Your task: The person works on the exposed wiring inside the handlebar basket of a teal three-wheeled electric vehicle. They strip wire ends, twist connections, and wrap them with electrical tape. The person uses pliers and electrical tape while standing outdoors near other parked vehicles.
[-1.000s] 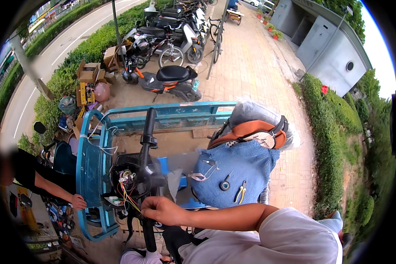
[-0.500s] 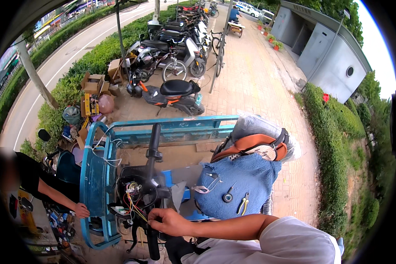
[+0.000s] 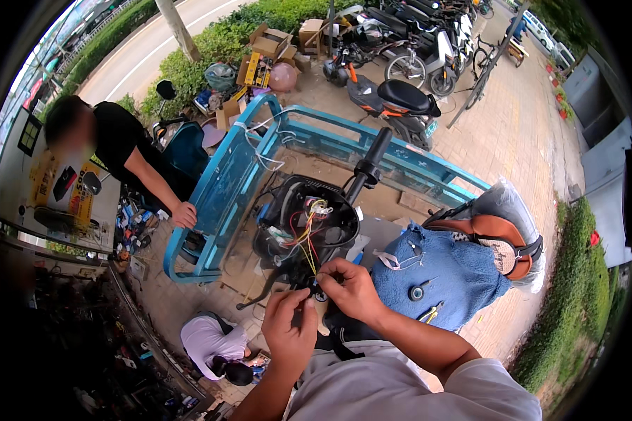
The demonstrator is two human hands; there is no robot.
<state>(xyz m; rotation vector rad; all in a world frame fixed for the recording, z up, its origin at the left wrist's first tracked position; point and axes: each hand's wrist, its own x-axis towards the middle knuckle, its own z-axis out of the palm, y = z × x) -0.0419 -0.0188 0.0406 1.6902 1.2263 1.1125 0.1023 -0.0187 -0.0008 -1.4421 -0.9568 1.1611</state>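
Note:
My right hand [image 3: 350, 288] pinches the ends of thin yellow wires [image 3: 307, 241] between thumb and forefinger. These wires, with red and white ones, come out of the opened black handlebar housing [image 3: 270, 235] of a blue cargo tricycle. My left hand [image 3: 290, 327] is just left of and below it, fingers curled and thumb close to the forefinger. Whatever lies between those fingertips is too small to make out. A black handlebar grip [image 3: 378, 149] sticks up beyond the housing. On the blue towel [image 3: 439, 281] to the right lie a roll of black tape [image 3: 416, 292] and yellow-handled pliers [image 3: 430, 313].
A person in black [image 3: 130, 151] rests a hand on the blue cargo bed rail [image 3: 207, 189]. Another person in a pale top [image 3: 207, 344] bends down at lower left. An orange-and-black scooter [image 3: 400, 102], cardboard boxes [image 3: 270, 42] and a brown bag [image 3: 495, 235] stand around.
My view has turned, so the tricycle appears further right. My left hand has come into view beside my right, which still pinches the wires. The person bending down is now visible.

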